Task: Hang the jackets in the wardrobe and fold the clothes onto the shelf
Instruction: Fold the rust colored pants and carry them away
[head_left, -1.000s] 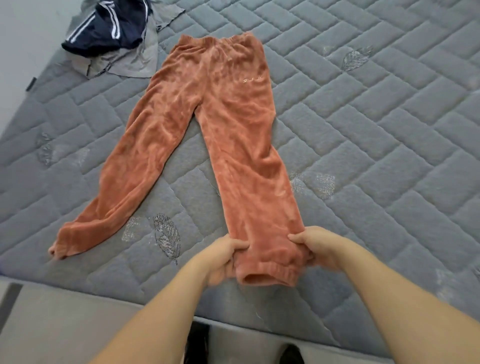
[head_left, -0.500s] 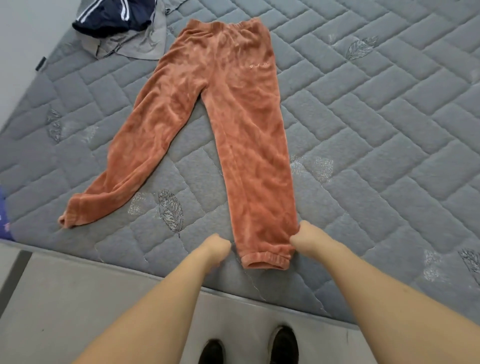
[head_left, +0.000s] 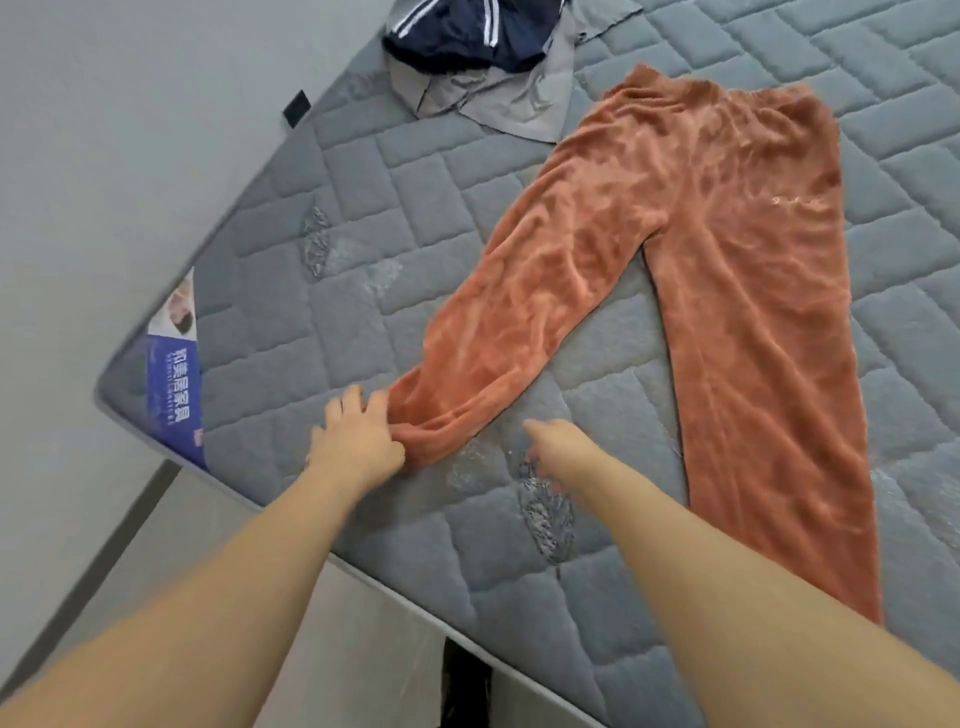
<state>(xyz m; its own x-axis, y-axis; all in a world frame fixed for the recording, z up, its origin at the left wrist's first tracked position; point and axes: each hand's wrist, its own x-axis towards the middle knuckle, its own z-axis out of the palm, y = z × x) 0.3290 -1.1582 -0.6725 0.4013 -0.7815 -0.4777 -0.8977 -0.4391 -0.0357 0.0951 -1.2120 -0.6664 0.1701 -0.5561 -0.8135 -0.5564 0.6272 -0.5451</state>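
Rust-orange velour trousers (head_left: 727, 249) lie flat on the grey quilted mattress (head_left: 332, 338), waistband far, legs spread toward me. My left hand (head_left: 358, 436) rests at the cuff of the left leg, fingers spread on the mattress beside it and thumb against the bunched hem. My right hand (head_left: 550, 447) hovers just right of that cuff, blurred, fingers loose and holding nothing. The right leg lies straight along the right side, its cuff hidden behind my right forearm.
A navy garment with white stripes (head_left: 457, 36) sits on a crumpled grey garment (head_left: 519, 104) at the mattress's far end. A blue label (head_left: 169, 384) marks the near left corner. Pale wall at left, floor and a dark shoe (head_left: 467, 680) below the edge.
Both hands let go of the right leg's cuff and moved left to the other leg's cuff. My view swung left, showing the mattress corner.
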